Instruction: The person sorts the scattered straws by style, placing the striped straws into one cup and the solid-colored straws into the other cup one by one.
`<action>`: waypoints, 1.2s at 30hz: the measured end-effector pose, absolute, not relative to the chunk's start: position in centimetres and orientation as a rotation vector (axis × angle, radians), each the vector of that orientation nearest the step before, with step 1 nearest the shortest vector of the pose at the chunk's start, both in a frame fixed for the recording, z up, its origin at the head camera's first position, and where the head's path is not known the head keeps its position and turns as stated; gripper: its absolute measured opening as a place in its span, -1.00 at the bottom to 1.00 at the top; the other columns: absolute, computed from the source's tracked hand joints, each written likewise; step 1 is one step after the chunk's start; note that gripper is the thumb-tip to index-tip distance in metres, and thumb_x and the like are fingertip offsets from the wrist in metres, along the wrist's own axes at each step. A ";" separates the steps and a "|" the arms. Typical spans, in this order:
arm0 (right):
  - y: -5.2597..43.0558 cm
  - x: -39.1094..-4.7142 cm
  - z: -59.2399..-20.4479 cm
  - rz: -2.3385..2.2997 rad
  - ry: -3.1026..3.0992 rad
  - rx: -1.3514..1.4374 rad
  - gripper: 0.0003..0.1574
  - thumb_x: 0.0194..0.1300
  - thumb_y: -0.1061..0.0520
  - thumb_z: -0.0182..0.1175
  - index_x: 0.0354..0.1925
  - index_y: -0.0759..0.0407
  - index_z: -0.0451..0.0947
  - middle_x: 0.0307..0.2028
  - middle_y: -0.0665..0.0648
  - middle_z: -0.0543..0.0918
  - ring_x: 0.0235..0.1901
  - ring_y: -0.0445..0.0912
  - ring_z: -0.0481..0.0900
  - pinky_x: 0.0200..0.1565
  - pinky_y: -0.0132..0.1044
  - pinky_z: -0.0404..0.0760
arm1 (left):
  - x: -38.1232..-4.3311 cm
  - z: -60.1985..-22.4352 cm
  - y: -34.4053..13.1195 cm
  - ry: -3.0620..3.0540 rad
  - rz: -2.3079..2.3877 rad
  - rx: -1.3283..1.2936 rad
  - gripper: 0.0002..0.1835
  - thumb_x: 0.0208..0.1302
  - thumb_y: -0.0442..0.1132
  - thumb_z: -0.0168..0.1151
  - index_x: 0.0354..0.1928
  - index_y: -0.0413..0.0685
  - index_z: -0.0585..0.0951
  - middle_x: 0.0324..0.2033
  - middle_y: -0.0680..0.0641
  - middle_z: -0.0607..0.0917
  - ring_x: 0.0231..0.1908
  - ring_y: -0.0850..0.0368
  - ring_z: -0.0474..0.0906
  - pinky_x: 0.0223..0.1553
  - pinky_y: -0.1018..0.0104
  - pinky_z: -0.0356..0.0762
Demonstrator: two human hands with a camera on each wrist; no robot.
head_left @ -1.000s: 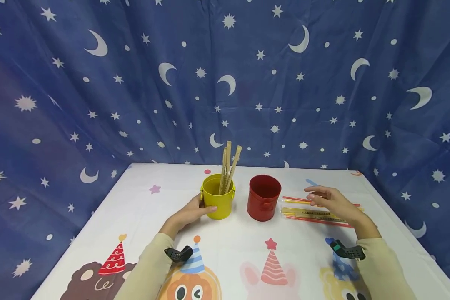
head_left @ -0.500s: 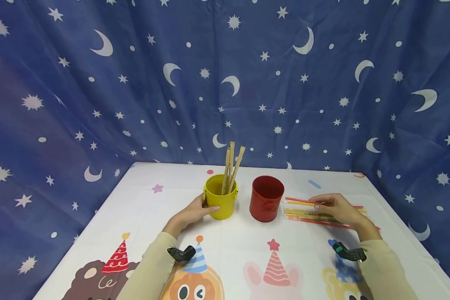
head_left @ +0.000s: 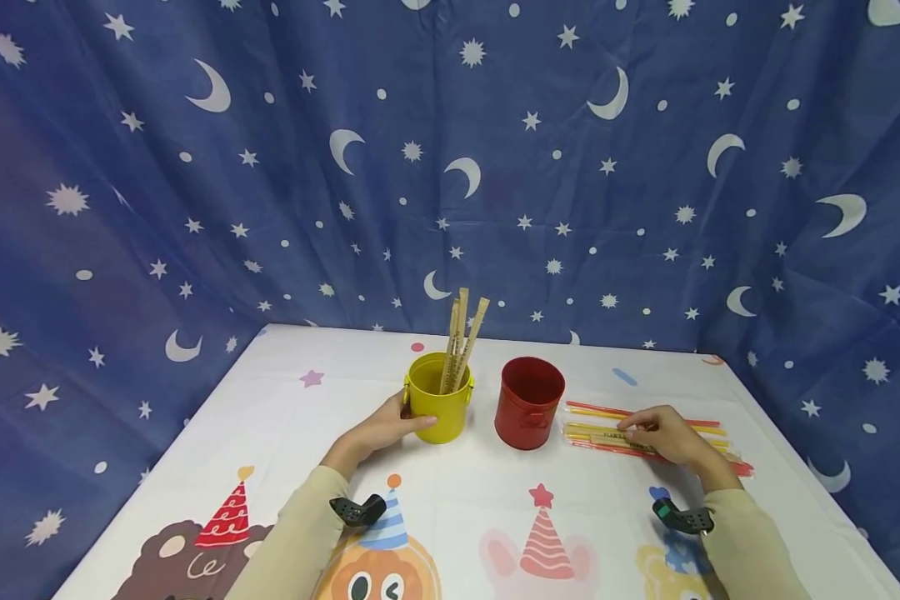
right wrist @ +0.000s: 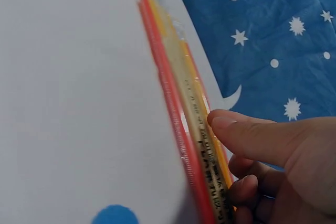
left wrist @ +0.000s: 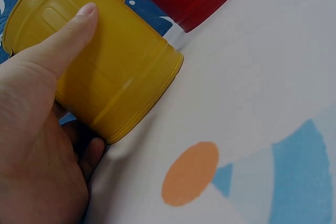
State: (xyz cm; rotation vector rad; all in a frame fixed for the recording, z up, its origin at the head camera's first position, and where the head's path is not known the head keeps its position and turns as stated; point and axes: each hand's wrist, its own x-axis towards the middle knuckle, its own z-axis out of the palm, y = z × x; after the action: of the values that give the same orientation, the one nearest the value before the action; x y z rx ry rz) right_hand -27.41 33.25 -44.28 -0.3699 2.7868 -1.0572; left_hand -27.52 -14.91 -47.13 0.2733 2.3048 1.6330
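My left hand (head_left: 382,429) grips a yellow bucket (head_left: 438,414) from its left side, the thumb laid across its front in the left wrist view. Several straws in brown paper sleeves (head_left: 457,350) stand in that bucket and lean right. To its right is a red bucket (head_left: 529,404) with nothing showing inside. On the right, my right hand (head_left: 667,437) is over the straws lying on the table, its fingertips right at a paper-wrapped straw (right wrist: 197,121) with dark print. Red straws (right wrist: 170,93) and yellow straws in clear wrappers lie alongside it.
A white tablecloth (head_left: 345,350) with printed party animals covers the table. Behind it hangs a blue curtain (head_left: 285,208) with moons and stars. A black band (head_left: 360,510) is on the left wrist, another band (head_left: 682,518) on the right.
My right hand has come down from above the straws, then shifted toward me from the farther straws to the paper-wrapped straw. My left hand keeps its hold on the yellow bucket.
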 end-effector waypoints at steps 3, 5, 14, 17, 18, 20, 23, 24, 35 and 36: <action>33.0 -27.5 -44.6 -1.071 2.798 -0.389 -0.78 0.31 0.27 0.31 -0.11 0.38 0.71 -0.46 0.05 0.44 -0.44 -0.20 0.33 -0.45 -0.41 0.31 | -27.4 -47.2 -15.0 2.307 1.633 0.261 0.02 0.23 0.15 0.40 0.58 -0.04 0.10 0.55 -0.12 0.24 0.55 -0.12 0.14 0.58 -0.14 0.07; 33.0 -27.5 -44.8 -1.083 2.799 -0.406 -0.81 0.30 0.30 0.30 -0.15 0.41 0.70 -0.48 0.03 0.44 -0.47 -0.23 0.32 -0.48 -0.43 0.32 | -27.3 -47.2 -15.0 2.304 1.639 0.258 0.02 0.23 0.16 0.40 0.58 -0.04 0.11 0.55 -0.12 0.25 0.55 -0.12 0.15 0.58 -0.15 0.07; 32.6 -27.6 -45.1 -1.091 2.800 -0.357 -0.86 0.31 0.32 0.28 -0.19 0.43 0.66 -0.50 0.03 0.43 -0.54 -0.24 0.34 -0.54 -0.44 0.34 | -27.3 -47.0 -15.0 2.308 1.641 0.270 -0.01 0.25 0.12 0.39 0.57 -0.05 0.12 0.54 -0.12 0.26 0.55 -0.11 0.15 0.58 -0.13 0.06; 32.4 -27.6 -45.1 -1.061 2.816 -0.297 -0.84 0.33 0.32 0.26 -0.16 0.41 0.67 -0.51 0.04 0.43 -0.54 -0.20 0.35 -0.56 -0.42 0.34 | -27.2 -47.0 -15.0 2.311 1.642 0.272 -0.01 0.25 0.12 0.39 0.58 -0.06 0.11 0.54 -0.13 0.25 0.56 -0.12 0.14 0.59 -0.13 0.05; 32.4 -27.6 -45.0 -1.057 2.817 -0.281 -0.84 0.33 0.32 0.26 -0.16 0.41 0.68 -0.51 0.04 0.43 -0.54 -0.19 0.36 -0.56 -0.42 0.34 | -27.2 -47.0 -14.9 2.315 1.639 0.273 0.00 0.25 0.13 0.39 0.58 -0.06 0.11 0.55 -0.13 0.25 0.56 -0.12 0.13 0.59 -0.13 0.05; 32.4 -27.7 -45.0 -1.049 2.822 -0.271 -0.85 0.33 0.32 0.25 -0.17 0.41 0.68 -0.52 0.04 0.43 -0.54 -0.17 0.36 -0.56 -0.41 0.34 | -27.2 -47.0 -14.9 2.317 1.639 0.274 0.00 0.25 0.13 0.39 0.58 -0.06 0.10 0.55 -0.13 0.24 0.56 -0.13 0.12 0.58 -0.13 0.05; 32.3 -27.8 -45.1 -1.049 2.828 -0.255 -0.86 0.33 0.32 0.24 -0.19 0.39 0.69 -0.53 0.02 0.43 -0.55 -0.18 0.37 -0.56 -0.42 0.36 | -27.2 -47.1 -15.0 2.319 1.644 0.273 0.00 0.25 0.14 0.39 0.58 -0.06 0.11 0.55 -0.13 0.25 0.56 -0.13 0.13 0.58 -0.14 0.05; 32.3 -27.8 -45.2 -1.052 2.831 -0.256 -0.86 0.33 0.32 0.25 -0.19 0.39 0.69 -0.53 0.02 0.43 -0.55 -0.19 0.37 -0.55 -0.42 0.36 | -27.2 -47.1 -15.0 2.318 1.648 0.276 0.00 0.25 0.14 0.39 0.57 -0.07 0.11 0.54 -0.13 0.25 0.55 -0.13 0.14 0.58 -0.13 0.06; 32.3 -27.8 -44.6 -1.159 2.911 -0.197 -0.81 0.34 0.28 0.27 -0.13 0.40 0.70 -0.46 0.07 0.53 -0.45 -0.17 0.38 -0.48 -0.41 0.37 | -27.4 -47.2 -14.9 2.312 1.666 0.315 -0.03 0.28 0.10 0.37 0.57 -0.10 0.12 0.53 -0.16 0.28 0.54 -0.13 0.16 0.58 -0.12 0.06; 32.2 -27.9 -44.4 -1.170 2.927 -0.167 -0.79 0.36 0.26 0.26 -0.11 0.39 0.69 -0.43 0.08 0.53 -0.42 -0.17 0.37 -0.47 -0.40 0.37 | -27.4 -47.2 -14.9 2.311 1.667 0.317 -0.04 0.28 0.10 0.37 0.57 -0.10 0.12 0.53 -0.16 0.28 0.54 -0.13 0.17 0.58 -0.12 0.06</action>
State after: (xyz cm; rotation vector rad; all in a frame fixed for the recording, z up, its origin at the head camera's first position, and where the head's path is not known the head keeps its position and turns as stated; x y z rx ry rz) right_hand -27.86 32.24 -44.43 -0.1665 2.9273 -1.1701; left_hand -27.35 -14.94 -47.23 0.3172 2.3109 1.6668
